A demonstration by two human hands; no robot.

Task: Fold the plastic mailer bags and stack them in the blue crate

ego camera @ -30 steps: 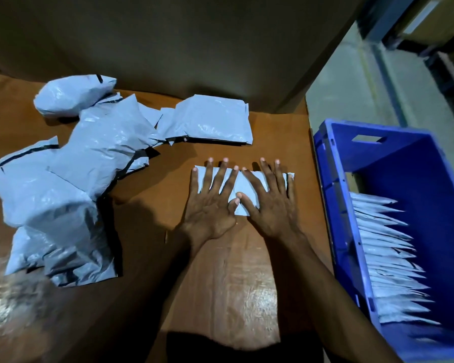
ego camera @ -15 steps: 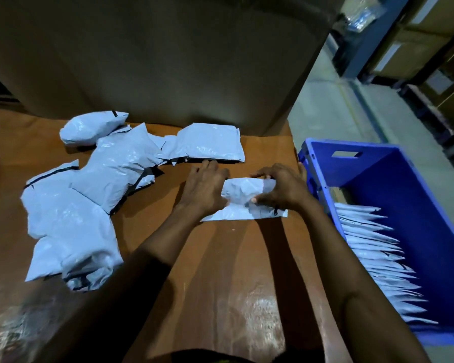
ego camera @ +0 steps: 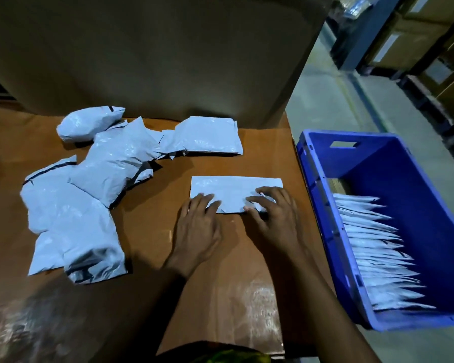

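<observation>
My left hand (ego camera: 197, 231) and right hand (ego camera: 275, 221) press flat on the folded bag (ego camera: 233, 187); thin, slippery stuff; I'd pinch its near edge

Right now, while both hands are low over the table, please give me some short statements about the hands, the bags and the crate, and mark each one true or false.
1. The left hand and the right hand both touch one flat bag on the table. True.
2. The blue crate is on the person's right side. True.
3. The crate is empty. False: a row of folded bags lies in it.
4. The pile of loose bags lies inside the crate. False: it lies on the table, left of the hands.
5. The right hand holds the flat bag over the crate. False: the bag lies on the table.
</observation>
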